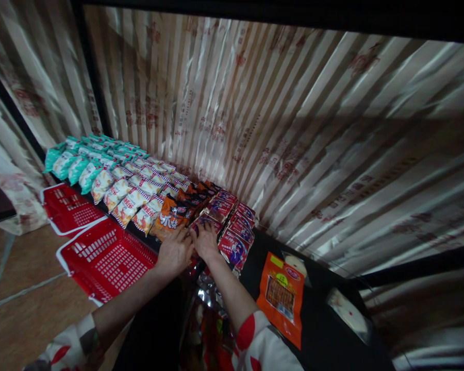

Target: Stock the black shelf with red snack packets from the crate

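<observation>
My right hand [205,240] lies with its fingers spread over a purple-red snack packet [212,221] at the left of the two rows of such packets. Close beside it, my left hand [176,253] reaches in at the near edge, fingers stretched out against the front orange-and-black snack bag [169,214]. The fingertips of the two hands nearly meet. A second row of purple-red packets [234,247] stands just right of my right hand. Below my wrists are shiny silver packets [209,291], partly hidden by my right forearm.
White snack bags [129,203] and teal bags [89,175] stand in rows farther left on the black table [320,309]. Red baskets [112,257] sit below the table's left edge. An orange packet [281,296] and a clear-wrapped pale item [348,314] lie rightward. A curtain [247,113] hangs behind.
</observation>
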`<state>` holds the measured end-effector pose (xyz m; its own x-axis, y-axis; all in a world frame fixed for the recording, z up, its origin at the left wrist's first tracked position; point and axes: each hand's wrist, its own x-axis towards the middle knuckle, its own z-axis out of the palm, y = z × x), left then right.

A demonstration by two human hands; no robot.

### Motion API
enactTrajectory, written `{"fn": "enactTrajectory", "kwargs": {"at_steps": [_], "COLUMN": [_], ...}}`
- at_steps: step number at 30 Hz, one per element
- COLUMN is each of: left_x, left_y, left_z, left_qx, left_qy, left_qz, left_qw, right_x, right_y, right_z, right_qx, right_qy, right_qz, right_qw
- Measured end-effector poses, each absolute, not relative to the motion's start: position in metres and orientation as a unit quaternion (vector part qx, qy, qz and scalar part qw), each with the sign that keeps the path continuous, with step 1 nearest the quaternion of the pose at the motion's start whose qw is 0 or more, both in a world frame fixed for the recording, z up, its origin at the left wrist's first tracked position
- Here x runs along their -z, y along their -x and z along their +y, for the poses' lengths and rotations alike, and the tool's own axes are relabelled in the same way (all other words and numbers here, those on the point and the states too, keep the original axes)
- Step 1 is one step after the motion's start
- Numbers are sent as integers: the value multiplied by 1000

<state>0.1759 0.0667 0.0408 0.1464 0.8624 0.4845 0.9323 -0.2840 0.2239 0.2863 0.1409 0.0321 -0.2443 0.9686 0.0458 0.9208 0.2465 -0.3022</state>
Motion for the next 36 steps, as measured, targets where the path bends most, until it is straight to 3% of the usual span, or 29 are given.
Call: {"fn": "enactTrajectory", "kwargs": {"at_steps": [8, 36], "left_x": [-19, -3], "left_y": [-178, -175], "left_z": [67, 45], "left_qx": [283, 231], "left_qy": [761, 809], "left_qz": [-583, -539], "left_qw": [20, 42], "right_x": [-36, -38], "right_y": [-285, -285], "right_z": [142, 147], "right_qx": [-127, -191], "right_qy": [624, 626], "right_qz": [-766, -756], "right_qw": [87, 0]}}
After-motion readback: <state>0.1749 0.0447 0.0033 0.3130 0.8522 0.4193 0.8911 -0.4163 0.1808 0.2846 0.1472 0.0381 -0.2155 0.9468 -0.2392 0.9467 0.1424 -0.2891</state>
